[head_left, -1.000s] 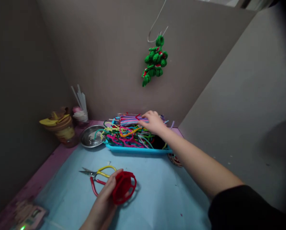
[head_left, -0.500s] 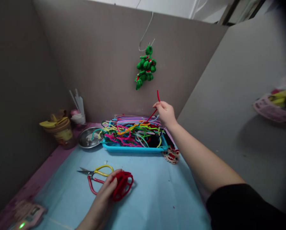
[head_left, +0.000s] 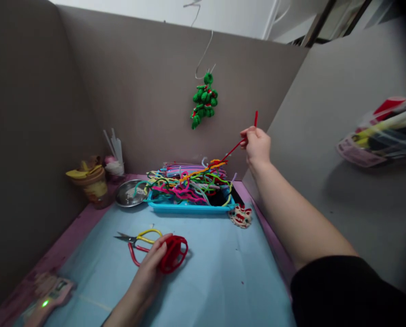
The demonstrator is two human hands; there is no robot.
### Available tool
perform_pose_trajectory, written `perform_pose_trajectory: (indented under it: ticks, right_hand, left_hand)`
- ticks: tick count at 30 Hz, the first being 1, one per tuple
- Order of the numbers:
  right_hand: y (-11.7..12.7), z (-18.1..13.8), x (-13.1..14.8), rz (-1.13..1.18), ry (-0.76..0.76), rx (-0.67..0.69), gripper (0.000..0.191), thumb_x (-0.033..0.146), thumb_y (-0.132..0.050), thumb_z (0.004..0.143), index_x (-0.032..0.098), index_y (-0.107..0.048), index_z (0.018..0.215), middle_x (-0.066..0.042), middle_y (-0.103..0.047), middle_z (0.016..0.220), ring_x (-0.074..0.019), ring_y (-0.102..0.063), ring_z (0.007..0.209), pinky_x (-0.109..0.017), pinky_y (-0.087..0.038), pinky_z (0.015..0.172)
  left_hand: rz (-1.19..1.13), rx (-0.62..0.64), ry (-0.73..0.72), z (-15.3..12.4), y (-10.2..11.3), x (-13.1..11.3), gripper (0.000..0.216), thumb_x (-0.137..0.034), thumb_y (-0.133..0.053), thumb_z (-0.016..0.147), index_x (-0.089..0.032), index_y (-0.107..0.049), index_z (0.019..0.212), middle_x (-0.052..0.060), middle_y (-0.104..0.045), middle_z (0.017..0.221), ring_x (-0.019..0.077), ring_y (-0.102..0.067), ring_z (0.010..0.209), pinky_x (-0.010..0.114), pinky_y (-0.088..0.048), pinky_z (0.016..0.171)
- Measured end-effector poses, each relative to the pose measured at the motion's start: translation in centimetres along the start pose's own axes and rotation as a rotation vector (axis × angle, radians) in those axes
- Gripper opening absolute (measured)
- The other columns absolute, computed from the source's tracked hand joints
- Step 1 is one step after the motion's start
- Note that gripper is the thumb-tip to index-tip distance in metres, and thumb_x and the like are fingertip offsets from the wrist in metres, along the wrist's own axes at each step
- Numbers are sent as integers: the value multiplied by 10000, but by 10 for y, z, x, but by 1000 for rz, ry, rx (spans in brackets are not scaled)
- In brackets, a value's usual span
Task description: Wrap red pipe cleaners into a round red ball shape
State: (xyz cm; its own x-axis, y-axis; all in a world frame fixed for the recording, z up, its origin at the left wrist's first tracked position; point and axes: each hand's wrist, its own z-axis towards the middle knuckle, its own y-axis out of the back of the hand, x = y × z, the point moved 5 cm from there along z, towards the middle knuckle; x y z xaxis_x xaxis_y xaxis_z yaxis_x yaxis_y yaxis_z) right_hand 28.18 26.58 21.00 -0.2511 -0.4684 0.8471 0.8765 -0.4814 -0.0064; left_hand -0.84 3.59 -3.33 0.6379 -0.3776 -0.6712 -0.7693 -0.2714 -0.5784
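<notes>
Pinched in my right hand (head_left: 258,144) is a red pipe cleaner (head_left: 235,149); its short end sticks up above the fingers. Its other end runs down left into the heap of coloured pipe cleaners (head_left: 189,181) in a blue tray (head_left: 189,208). My left hand (head_left: 153,261) grips a red openwork piece (head_left: 172,255) with a rounded frame, low over the table. Just left of that hand lie scissors (head_left: 129,238) with one yellow and one red handle, partly covered by my fingers.
Left of the tray stands a metal dish (head_left: 129,194) with small white bits. Beyond are a pot (head_left: 93,184) and a cup of white sticks (head_left: 114,163). A knitted-looking face ornament (head_left: 241,217) lies right of the tray. A green ornament (head_left: 205,100) hangs from a wire; a basket (head_left: 362,152) hangs right.
My right hand has moved up and right, drawing the red pipe cleaner farther from the tray and lifting some orange strands. The left hand keeps its hold on the red piece.
</notes>
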Motion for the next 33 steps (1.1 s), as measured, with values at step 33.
perform_pose_trajectory:
  ticks: [33]
  right_hand:
    - [-53,-70,-98,-625,-493,796,272,106,-632,686,200,-550,927,58,-551,475,-94,-511,408,-169,-315,380]
  left_hand:
    - [-95,-1,138,3,7,4,443,-305,-685,733,-197,-608,1155,95,-656,1159,263,-633,997,382,-534,777]
